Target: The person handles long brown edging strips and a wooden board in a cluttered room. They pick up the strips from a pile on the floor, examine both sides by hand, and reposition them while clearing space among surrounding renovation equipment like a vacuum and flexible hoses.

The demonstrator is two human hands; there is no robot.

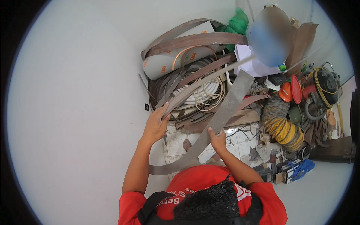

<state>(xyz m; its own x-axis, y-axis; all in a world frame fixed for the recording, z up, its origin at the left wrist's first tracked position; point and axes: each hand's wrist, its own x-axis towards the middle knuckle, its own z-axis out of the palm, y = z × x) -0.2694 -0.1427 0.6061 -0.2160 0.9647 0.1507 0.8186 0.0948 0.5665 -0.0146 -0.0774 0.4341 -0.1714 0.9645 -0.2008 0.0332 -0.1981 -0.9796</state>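
Note:
In the head view my left hand point(156, 125) is closed round a long, narrow grey-brown strip point(204, 80) that angles up to the right. My right hand point(216, 138) grips a wider, flexible grey strip point(231, 99), thumb over it; its lower end curves round to the left beneath my left forearm. Behind both strips lie coiled white tubing point(194, 93) with cream cord, dark banding coils, several brown strips point(221, 37) and a rolled grey sheet point(161, 67) with orange print. My bare feet point(186, 145) show on the tiles below.
A white wall point(75, 112) fills the left. At right stand a vacuum cleaner point(326, 88), yellow-grey flexible duct point(283, 127), orange helmet point(285, 92), red lid point(296, 89) and blue cloth point(304, 167) on stacked pieces. Green mesh point(237, 23) and a blurred patch point(270, 35) are at the back.

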